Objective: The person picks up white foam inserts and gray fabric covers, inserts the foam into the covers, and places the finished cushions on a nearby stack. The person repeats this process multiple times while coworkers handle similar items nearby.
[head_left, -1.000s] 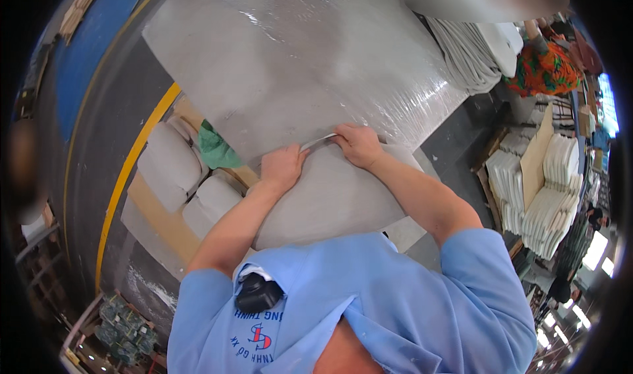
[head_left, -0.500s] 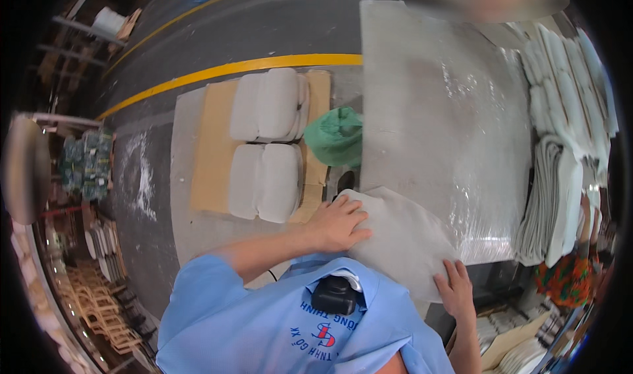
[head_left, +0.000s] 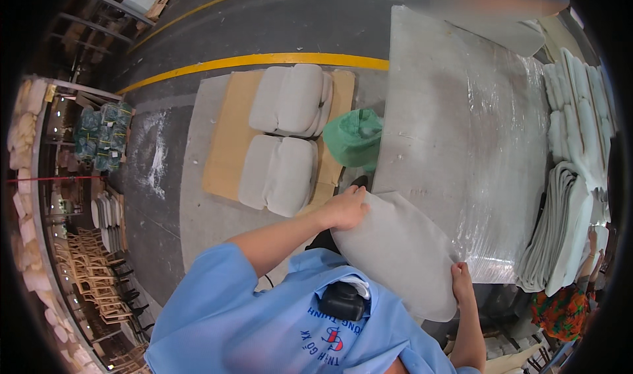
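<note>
A light grey fabric cushion cover (head_left: 402,249) spans the space in front of my body, its far part over the near edge of a plastic-covered table (head_left: 455,130). My left hand (head_left: 351,207) is closed on its left edge, fingers curled over the cloth. At the opposite edge, my right hand (head_left: 462,283) grips the cloth near the table's front corner. The cover looks pulled fairly smooth between both hands; whether padding is inside I cannot tell.
Stacked grey cushions (head_left: 277,173) lie on cardboard (head_left: 224,153) on the floor at left, beside a green bag (head_left: 354,138). Folded grey covers (head_left: 550,222) and white padding (head_left: 577,110) line the table's right side. A person in a patterned top (head_left: 564,311) is at far right; wooden frames (head_left: 92,272) stand at left.
Both hands have closed on the cover's edges; the left was lying spread on top before. The right hand has moved slightly nearer to me, and the cover is stretched flatter.
</note>
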`<action>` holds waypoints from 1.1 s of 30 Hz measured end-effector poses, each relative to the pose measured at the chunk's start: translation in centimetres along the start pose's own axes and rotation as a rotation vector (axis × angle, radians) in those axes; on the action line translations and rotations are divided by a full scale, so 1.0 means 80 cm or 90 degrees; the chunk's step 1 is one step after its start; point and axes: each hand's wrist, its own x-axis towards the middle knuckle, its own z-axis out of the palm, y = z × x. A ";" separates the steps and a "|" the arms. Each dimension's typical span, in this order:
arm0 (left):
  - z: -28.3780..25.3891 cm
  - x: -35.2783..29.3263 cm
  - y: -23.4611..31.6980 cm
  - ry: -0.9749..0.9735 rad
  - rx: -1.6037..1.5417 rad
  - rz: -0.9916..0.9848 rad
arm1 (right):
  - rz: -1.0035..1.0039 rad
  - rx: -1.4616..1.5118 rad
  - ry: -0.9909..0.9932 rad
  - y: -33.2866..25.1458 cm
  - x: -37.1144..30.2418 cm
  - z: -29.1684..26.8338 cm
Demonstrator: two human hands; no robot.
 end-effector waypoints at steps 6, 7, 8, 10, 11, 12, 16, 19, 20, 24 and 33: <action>0.009 0.021 -0.022 0.011 -0.025 0.034 | -0.075 -0.019 0.043 0.014 0.017 0.003; 0.012 0.023 -0.023 0.024 -0.034 0.042 | -0.083 -0.002 0.055 0.019 0.019 0.007; 0.016 0.027 -0.028 0.041 -0.044 0.045 | -0.096 0.014 0.063 0.021 0.023 0.006; 0.021 0.029 -0.033 0.075 -0.069 0.032 | -0.086 0.020 0.078 0.007 0.021 0.009; 0.022 0.029 -0.033 0.087 -0.085 0.022 | -0.081 0.023 0.089 0.008 0.019 0.009; 0.024 0.030 -0.034 0.099 -0.102 0.011 | -0.073 0.022 0.091 0.008 0.017 0.008; 0.030 0.056 -0.041 0.131 -0.102 0.042 | -0.030 0.101 0.145 0.028 0.023 0.007; 0.026 0.070 -0.045 0.117 -0.089 0.067 | 0.076 0.413 0.137 0.030 -0.001 0.017; 0.024 0.070 -0.047 0.101 -0.059 0.078 | 0.133 0.540 0.118 0.031 -0.018 0.021; 0.037 0.072 -0.075 0.099 -0.288 0.136 | -0.078 0.815 -0.179 0.042 -0.117 0.049; 0.094 -0.006 -0.211 0.084 -0.720 -0.074 | -0.196 0.514 -0.222 -0.010 -0.173 0.090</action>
